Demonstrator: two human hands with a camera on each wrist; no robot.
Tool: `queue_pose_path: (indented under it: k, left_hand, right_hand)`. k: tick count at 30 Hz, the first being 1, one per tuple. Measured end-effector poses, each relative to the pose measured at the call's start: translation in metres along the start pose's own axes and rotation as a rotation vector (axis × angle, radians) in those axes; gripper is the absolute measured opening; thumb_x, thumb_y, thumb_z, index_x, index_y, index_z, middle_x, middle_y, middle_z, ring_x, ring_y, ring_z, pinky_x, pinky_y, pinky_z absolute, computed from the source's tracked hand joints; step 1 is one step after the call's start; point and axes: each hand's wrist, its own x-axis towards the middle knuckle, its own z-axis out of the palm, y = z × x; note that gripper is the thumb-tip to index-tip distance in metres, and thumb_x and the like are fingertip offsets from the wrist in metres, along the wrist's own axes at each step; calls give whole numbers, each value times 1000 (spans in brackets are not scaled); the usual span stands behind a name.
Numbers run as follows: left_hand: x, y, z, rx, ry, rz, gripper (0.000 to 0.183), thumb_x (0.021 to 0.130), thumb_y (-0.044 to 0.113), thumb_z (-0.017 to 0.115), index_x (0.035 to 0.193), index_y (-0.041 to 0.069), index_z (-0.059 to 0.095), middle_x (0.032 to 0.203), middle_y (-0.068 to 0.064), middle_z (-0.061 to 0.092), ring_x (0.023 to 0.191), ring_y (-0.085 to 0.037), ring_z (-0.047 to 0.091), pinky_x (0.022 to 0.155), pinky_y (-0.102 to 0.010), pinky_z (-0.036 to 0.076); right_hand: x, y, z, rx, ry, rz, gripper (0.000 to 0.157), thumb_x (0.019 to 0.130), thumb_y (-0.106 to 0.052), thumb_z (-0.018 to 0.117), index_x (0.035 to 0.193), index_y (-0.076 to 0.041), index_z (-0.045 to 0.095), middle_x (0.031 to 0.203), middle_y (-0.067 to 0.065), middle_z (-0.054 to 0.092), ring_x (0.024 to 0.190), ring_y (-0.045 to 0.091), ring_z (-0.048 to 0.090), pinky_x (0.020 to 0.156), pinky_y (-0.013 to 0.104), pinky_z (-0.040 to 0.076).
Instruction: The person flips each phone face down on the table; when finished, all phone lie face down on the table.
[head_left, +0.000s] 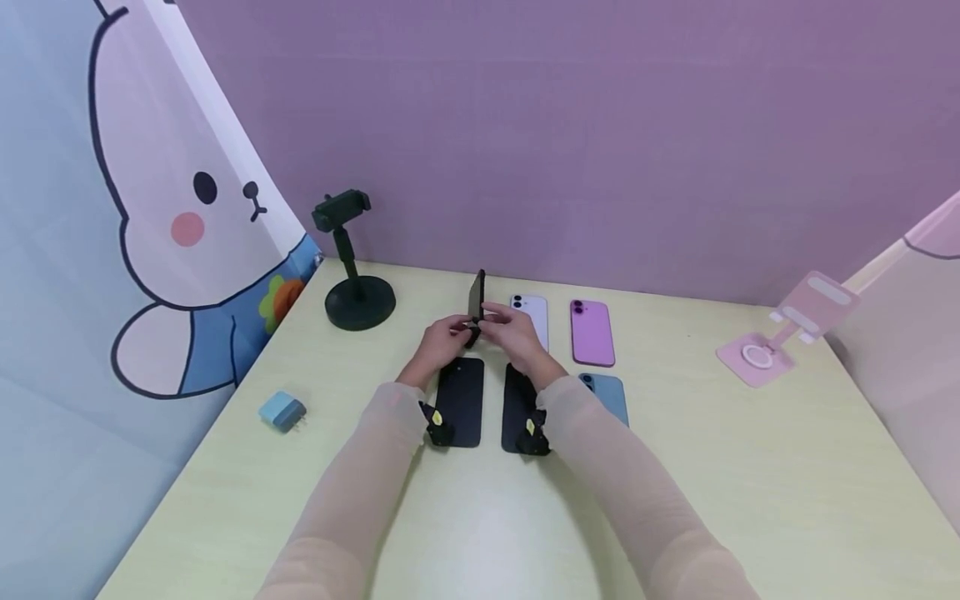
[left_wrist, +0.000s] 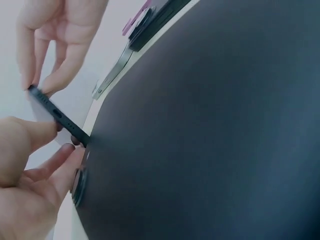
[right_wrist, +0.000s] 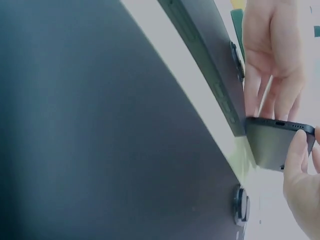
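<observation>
A dark phone is held tilted up on edge between both hands, beyond two black phones lying flat. My left hand pinches its lower left side; in the left wrist view the left thumb and fingers meet at the phone's port edge. My right hand grips the right side, and the right wrist view shows its thumb against the phone's flat face. Beneath my wrists lie a left black phone and a right black phone, the latter partly hidden by the right wrist.
Right of the hands lie a white phone, a purple phone and a blue phone, part-covered by the sleeve. A black phone stand is back left, a blue charger plug left, a pink stand far right.
</observation>
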Motion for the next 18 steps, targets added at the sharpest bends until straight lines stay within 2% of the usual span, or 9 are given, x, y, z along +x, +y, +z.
queue_pose_path:
  k: [4, 11, 18]
  left_hand:
    - [0, -1, 4, -38, 37, 6, 34, 99, 11, 54, 131, 4, 61, 111, -16, 65, 96, -26, 65, 72, -32, 51]
    - [-2, 4, 6, -93, 90, 4, 36, 100, 14, 55, 135, 10, 60, 114, -15, 65, 96, -25, 65, 71, -31, 52]
    - [-2, 10, 8, -168, 80, -20, 37, 101, 13, 54, 138, 12, 57, 119, -17, 61, 95, -25, 66, 73, -31, 54]
  right_hand:
    - [-3, -4, 4, -18, -6, -18, 45, 94, 6, 58, 138, 1, 52, 120, 23, 56, 106, 33, 61, 88, 33, 51]
    - [-4, -3, 6, -36, 11, -27, 42, 96, 6, 55, 137, 4, 52, 118, 23, 57, 102, 29, 60, 91, 36, 50]
    - [-5, -3, 7, -51, 29, -27, 38, 98, 6, 50, 136, 4, 53, 115, 20, 56, 104, 25, 58, 92, 37, 49]
